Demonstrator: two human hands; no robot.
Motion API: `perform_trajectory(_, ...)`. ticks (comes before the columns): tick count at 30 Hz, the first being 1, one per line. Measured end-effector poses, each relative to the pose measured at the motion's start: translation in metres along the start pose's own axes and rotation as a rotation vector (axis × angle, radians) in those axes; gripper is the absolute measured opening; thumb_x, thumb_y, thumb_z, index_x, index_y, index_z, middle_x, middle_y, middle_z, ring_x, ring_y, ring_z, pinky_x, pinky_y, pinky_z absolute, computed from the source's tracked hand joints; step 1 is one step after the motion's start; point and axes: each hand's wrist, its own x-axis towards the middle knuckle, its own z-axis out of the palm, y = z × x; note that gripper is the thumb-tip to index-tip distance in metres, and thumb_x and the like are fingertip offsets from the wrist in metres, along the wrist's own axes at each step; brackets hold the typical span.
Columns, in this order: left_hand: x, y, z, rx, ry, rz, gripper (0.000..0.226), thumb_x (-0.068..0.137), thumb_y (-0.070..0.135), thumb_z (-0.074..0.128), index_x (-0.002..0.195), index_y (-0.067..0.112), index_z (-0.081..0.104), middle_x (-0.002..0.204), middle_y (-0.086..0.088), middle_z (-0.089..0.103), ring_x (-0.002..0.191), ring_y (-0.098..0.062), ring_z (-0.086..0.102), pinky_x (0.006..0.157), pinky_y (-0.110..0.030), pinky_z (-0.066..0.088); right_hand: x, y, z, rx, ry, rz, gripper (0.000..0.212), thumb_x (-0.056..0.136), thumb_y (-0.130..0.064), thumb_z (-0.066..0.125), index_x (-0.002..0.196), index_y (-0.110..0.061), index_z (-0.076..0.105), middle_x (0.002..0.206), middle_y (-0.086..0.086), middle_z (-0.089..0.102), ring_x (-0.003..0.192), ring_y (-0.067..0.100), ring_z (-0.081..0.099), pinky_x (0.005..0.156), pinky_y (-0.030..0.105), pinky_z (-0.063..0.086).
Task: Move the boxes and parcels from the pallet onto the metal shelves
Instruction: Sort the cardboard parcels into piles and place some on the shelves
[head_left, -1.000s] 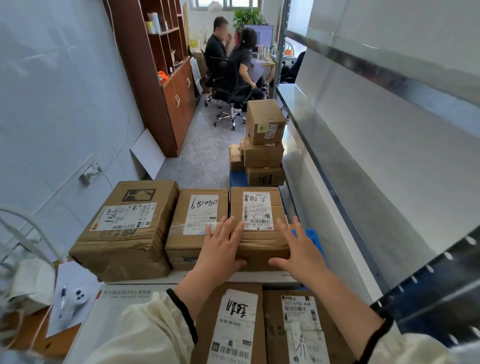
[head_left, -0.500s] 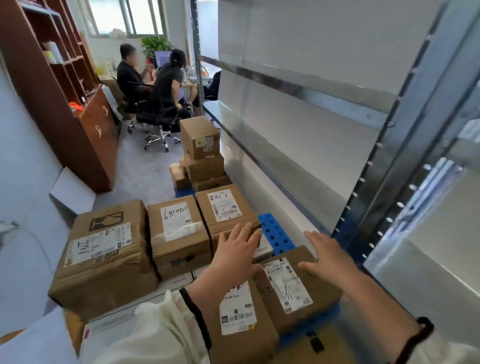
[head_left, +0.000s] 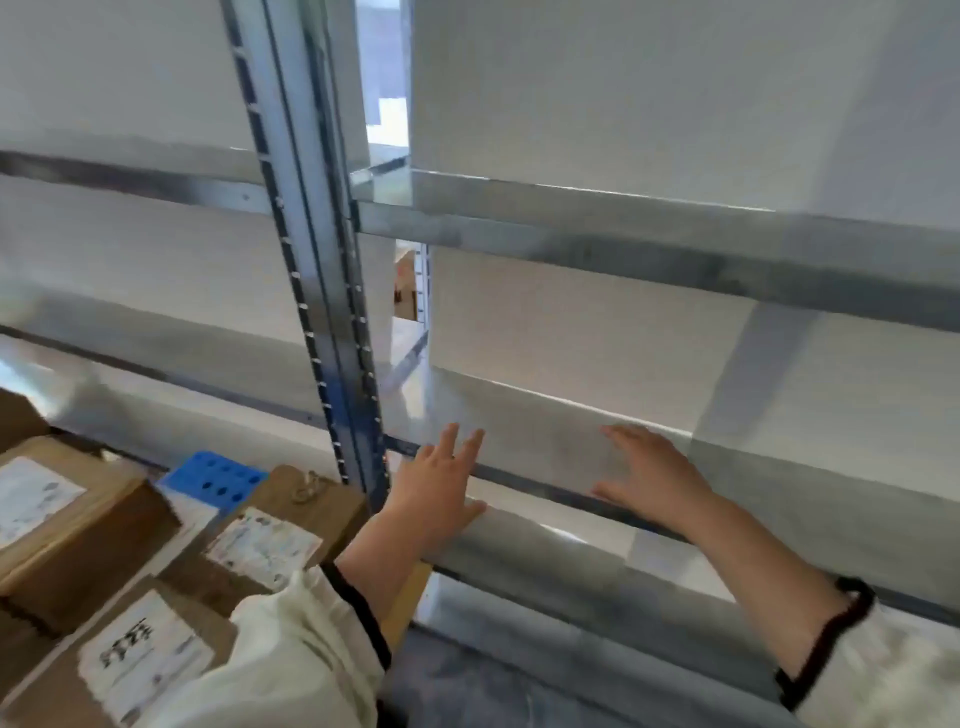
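My left hand (head_left: 441, 488) and my right hand (head_left: 654, 478) are both held out flat, fingers apart, holding nothing. They are over the front edge of a bare metal shelf (head_left: 540, 556), the right hand further in over the shelf board. Brown cardboard boxes with white labels sit at the lower left: one (head_left: 275, 525) close to my left forearm, another (head_left: 67, 519) further left, a third (head_left: 135, 660) nearest me. A corner of the blue pallet (head_left: 218, 475) shows between them.
A perforated steel upright (head_left: 332, 312) stands just left of my left hand and divides two shelf bays. An upper shelf beam (head_left: 623, 244) crosses above my hands. White wall panels back the shelves. A brown box (head_left: 405, 283) shows through a gap behind.
My view has swung right, from the boxes on the pallet to the shelves. Both hands have left the boxes and moved, holding nothing, to the shelf edge. The seated people are out of sight.
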Motion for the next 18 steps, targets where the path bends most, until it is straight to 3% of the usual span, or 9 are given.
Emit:
perform_trajectory(4,0.033,0.088,0.004,0.020,-0.029,0.143,0.084,0.091,0.051,0.052,0.150,0.027,-0.003,0.159,-0.005,-0.002,0.137,-0.034,0.028,0.106,-0.047,0.035,-0.036,0.072,-0.017,-0.027,0.026,0.103,0.075,0.076,-0.041,0.070,0.140,-0.021,0.037,0.146,0.002,0.037,0.130,0.025,0.038,0.106,0.038,0.035)
perform_trajectory(18,0.115,0.393,0.034,-0.012,0.000,0.379,0.086,0.089,0.052,0.054,0.150,0.029,-0.002,0.159,-0.002,0.001,0.138,-0.031,0.028,0.105,-0.043,0.037,-0.141,0.337,-0.107,-0.055,0.111,0.270,0.068,0.086,-0.047,0.056,0.144,-0.025,0.029,0.150,-0.002,0.030,0.134,0.019,0.032,0.107,0.033,0.032)
